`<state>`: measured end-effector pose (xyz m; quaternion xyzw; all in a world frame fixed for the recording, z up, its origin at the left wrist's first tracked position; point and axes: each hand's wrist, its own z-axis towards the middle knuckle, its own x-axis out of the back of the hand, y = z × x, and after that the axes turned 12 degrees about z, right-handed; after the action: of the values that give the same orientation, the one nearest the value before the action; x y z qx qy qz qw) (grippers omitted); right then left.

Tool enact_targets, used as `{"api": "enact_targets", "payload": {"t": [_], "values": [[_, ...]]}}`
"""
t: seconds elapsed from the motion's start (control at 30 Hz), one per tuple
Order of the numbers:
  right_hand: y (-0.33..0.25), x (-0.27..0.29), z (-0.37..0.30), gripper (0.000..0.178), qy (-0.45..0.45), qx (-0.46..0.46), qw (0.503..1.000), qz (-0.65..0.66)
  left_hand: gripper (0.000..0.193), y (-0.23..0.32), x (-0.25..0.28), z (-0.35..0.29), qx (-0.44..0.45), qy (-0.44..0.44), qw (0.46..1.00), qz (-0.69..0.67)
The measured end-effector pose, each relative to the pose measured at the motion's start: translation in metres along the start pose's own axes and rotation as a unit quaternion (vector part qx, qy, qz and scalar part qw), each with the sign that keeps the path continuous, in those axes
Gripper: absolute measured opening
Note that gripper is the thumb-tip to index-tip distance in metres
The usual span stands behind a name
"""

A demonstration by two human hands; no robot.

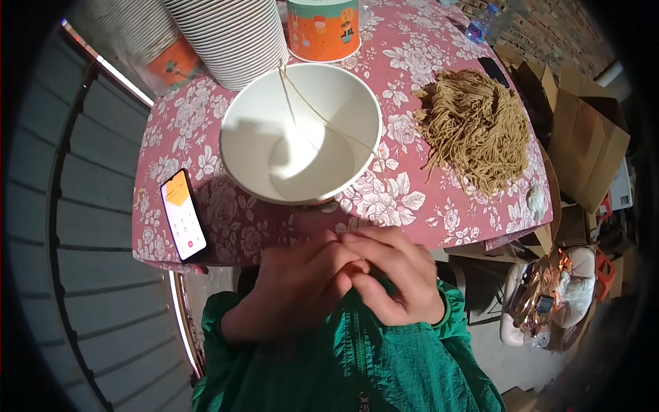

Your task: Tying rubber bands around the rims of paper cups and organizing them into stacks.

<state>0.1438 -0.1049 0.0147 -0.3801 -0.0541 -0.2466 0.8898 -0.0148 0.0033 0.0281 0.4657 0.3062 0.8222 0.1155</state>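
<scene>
Just off the table's near edge, my left hand [295,278] and my right hand [399,275] meet with curled fingers pressed together. Anything between the fingertips is hidden. Beyond them a large white paper bucket [336,93] leans with its mouth toward me. One tan cord [329,126] stretches over its opening from the far rim to the right rim. To the right lies a big tangled heap of tan cords [480,130]. A phone [182,216] with a lit screen lies at the left table edge.
Tall nested stacks of paper buckets [230,41] stand at the back left, beside an orange and green bucket [322,31]. A plastic bottle [482,24] and a black object [493,71] are at the far right. Cardboard boxes [587,151] and a cluttered white seat [511,323] flank the flowered table [405,62].
</scene>
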Motion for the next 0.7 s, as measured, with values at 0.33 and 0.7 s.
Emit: {"api": "enact_targets", "payload": {"t": [0.33, 0.7], "values": [[0.019, -0.007, -0.002, 0.017, -0.024, -0.073, 0.996, 0.041, 0.013, 0.003, 0.023, -0.007, 0.057, 0.075, 0.990, 0.105], [0.025, -0.025, 0.004, 0.016, 0.147, -0.043, 0.987, -0.056, 0.044, -0.025, 0.049, 0.012, -0.045, 0.166, 0.933, 0.316]]}}
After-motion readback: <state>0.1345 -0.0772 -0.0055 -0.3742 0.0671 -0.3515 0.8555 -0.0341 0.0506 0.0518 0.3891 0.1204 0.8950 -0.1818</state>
